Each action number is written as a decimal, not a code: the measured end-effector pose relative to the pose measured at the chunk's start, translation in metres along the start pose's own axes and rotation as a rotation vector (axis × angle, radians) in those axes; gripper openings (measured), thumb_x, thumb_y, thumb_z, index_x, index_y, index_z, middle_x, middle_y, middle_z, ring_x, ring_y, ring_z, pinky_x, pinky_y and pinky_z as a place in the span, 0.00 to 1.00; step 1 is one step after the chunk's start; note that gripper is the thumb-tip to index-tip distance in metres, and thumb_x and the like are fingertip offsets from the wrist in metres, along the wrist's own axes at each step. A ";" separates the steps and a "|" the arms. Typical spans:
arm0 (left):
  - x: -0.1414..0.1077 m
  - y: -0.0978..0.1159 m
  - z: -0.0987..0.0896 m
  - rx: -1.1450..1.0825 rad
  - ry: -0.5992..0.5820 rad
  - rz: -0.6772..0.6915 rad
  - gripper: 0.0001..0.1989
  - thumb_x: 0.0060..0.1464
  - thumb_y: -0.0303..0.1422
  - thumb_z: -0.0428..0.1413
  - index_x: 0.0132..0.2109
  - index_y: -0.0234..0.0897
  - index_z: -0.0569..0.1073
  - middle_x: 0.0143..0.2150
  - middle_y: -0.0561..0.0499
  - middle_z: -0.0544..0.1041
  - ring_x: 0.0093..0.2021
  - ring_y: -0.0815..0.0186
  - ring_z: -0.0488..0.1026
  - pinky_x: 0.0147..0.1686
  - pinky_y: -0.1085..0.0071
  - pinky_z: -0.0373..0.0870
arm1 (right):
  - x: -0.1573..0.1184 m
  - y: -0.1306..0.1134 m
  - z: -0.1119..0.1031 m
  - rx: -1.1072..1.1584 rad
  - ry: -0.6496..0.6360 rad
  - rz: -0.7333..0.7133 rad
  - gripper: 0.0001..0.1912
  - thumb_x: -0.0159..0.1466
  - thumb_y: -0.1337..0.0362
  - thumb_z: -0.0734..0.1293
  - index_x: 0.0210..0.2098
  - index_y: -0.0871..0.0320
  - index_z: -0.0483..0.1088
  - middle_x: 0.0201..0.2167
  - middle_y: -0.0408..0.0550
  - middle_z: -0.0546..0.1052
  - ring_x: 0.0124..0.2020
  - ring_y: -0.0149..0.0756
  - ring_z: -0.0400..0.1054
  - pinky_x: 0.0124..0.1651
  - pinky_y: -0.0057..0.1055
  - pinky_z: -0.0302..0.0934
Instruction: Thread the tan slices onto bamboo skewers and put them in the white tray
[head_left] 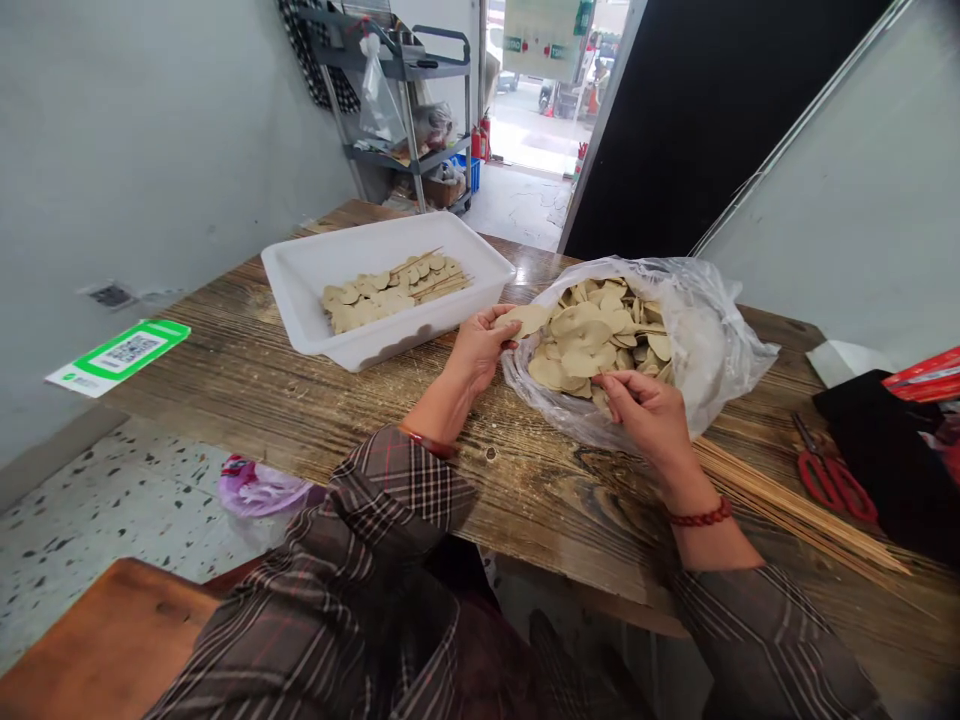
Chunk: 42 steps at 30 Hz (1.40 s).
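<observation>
Some slices (364,308) look skewered in the tray (394,348) near the table's (247,370) far edge, many loose in the bag (709,345); left hand (478,347) pinches one; right hand's (651,408) hold we cannot tell.

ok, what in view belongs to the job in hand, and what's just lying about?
In the job, it seems:
- left hand, pinching a beige piece
- clear plastic bag of beige pieces
- white tub, similar pieces inside
- bundle of thin sticks

Likely lying about:
- red-handled scissors
- QR card
- purple bag
- rolling cart
</observation>
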<state>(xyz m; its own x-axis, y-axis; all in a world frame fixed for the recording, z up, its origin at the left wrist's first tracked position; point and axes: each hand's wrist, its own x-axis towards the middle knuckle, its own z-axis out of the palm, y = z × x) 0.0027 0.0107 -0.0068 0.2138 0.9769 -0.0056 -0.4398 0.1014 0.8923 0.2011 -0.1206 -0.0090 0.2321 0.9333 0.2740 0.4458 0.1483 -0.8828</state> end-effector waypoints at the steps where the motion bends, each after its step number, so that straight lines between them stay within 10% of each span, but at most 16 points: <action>1: 0.002 0.001 -0.002 0.004 0.027 0.029 0.15 0.38 0.27 0.64 0.37 0.33 0.74 0.34 0.52 0.77 0.29 0.73 0.71 0.25 0.78 0.66 | -0.001 -0.001 0.001 -0.010 -0.041 0.002 0.17 0.63 0.52 0.66 0.35 0.61 0.77 0.13 0.37 0.65 0.16 0.26 0.56 0.22 0.25 0.50; 9: 0.005 0.007 -0.008 -0.025 0.103 0.108 0.11 0.42 0.27 0.62 0.37 0.33 0.75 0.37 0.50 0.79 0.34 0.69 0.74 0.35 0.72 0.74 | -0.009 -0.002 0.006 -0.080 -0.213 -0.016 0.18 0.63 0.52 0.65 0.35 0.62 0.78 0.14 0.39 0.65 0.17 0.27 0.56 0.22 0.26 0.49; 42: 0.005 0.001 -0.005 0.409 0.132 0.348 0.11 0.41 0.24 0.55 0.35 0.34 0.76 0.35 0.51 0.78 0.33 0.70 0.72 0.36 0.73 0.69 | -0.006 0.000 0.006 -0.223 -0.194 -0.103 0.17 0.64 0.54 0.63 0.32 0.60 0.77 0.20 0.44 0.74 0.22 0.31 0.64 0.22 0.25 0.50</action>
<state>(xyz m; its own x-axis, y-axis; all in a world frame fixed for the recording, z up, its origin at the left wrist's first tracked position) -0.0009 0.0170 -0.0079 -0.0070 0.9575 0.2883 -0.0845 -0.2878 0.9539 0.1944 -0.1241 -0.0134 0.0156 0.9653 0.2606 0.6423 0.1900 -0.7425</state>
